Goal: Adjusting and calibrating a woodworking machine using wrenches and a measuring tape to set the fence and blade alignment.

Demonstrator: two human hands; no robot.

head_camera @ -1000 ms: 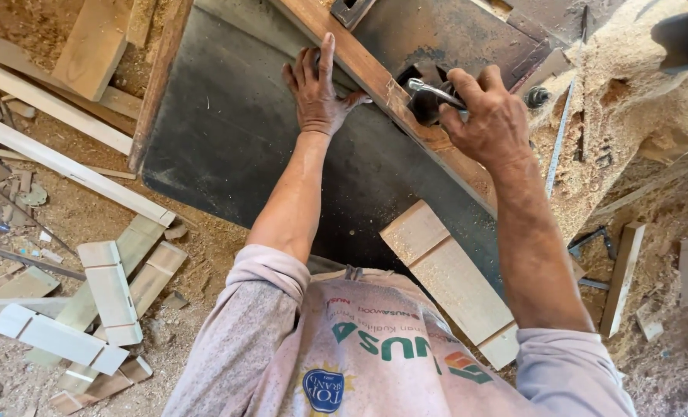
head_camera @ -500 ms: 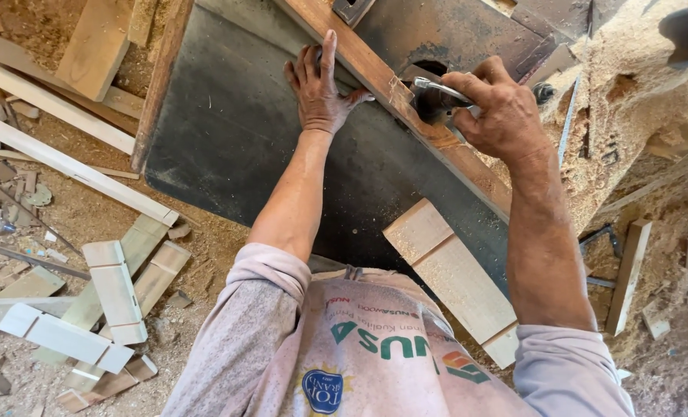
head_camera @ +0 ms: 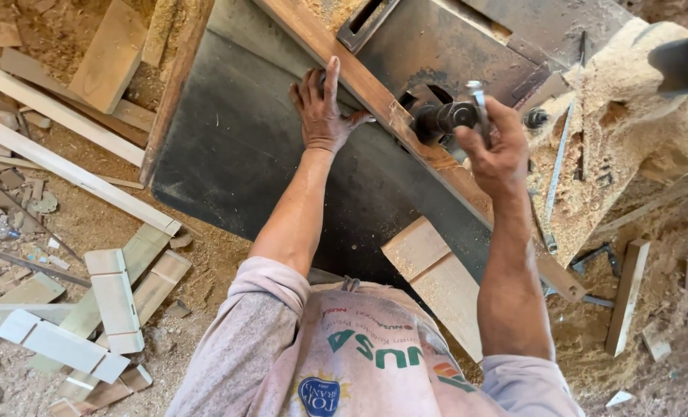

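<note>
My left hand [head_camera: 322, 114] lies flat, fingers spread, on the dark metal machine table [head_camera: 243, 147], its fingertips against a long wooden strip [head_camera: 359, 85] that runs diagonally across the table. My right hand [head_camera: 498, 150] is closed around a slim metal tool [head_camera: 479, 99] set against a dark cylindrical spindle [head_camera: 443, 117] that sits in a round opening just past the strip. Sawdust lies piled to the right of that hand.
A pale wooden board [head_camera: 436, 278] leans at the table's near edge. Offcuts and long battens [head_camera: 66, 170] litter the sawdust floor on the left. More wood scraps [head_camera: 626, 297] and a sawdust heap [head_camera: 630, 131] lie on the right. A slotted metal plate [head_camera: 452, 46] is beyond.
My right hand has swung the metal tool upward and to the right on the spindle, now uncovered. My left hand stays pressed flat on the table.
</note>
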